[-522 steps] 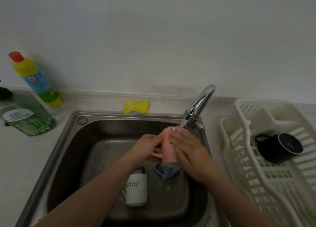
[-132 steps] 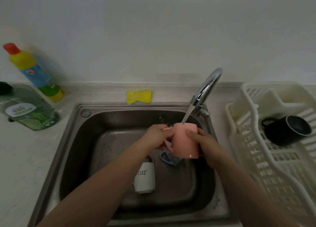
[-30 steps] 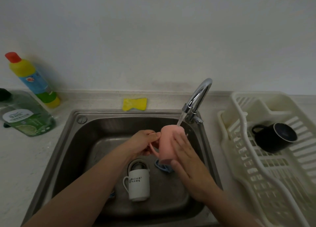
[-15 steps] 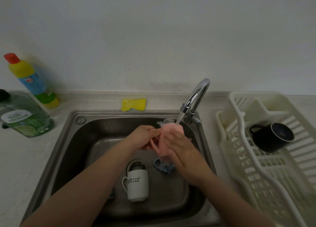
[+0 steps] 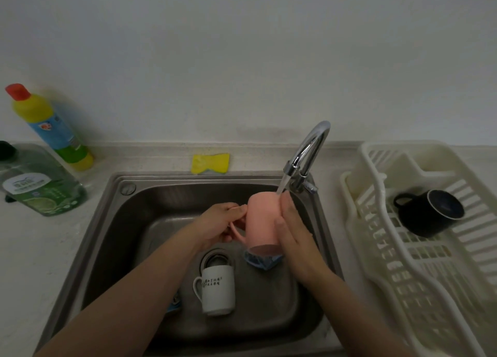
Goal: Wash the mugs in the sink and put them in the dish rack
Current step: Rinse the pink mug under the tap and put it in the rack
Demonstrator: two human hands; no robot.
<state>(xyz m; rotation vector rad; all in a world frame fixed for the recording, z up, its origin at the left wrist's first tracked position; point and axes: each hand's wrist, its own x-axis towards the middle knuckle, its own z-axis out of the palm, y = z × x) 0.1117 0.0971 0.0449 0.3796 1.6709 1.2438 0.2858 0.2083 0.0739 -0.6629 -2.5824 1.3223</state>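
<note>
just the one camera here, worn on the person's head, looking forward and down over a kitchen counter. wide-angle, so straight edges bow a bit toward the frame borders. the sink (image 5: 107,222) fills the lower middle, close up, with the tap (image 5: 309,152) right of center. both forearms come in from the bottom edge, meeting around mid-frame. the top half is just plain wall (image 5: 242,47), so the view faces it head on. the dish rack (image 5: 376,222) runs off the right and bottom edges, bottles (image 5: 48,125) sit at the far left edge. no second view to compare with
</note>
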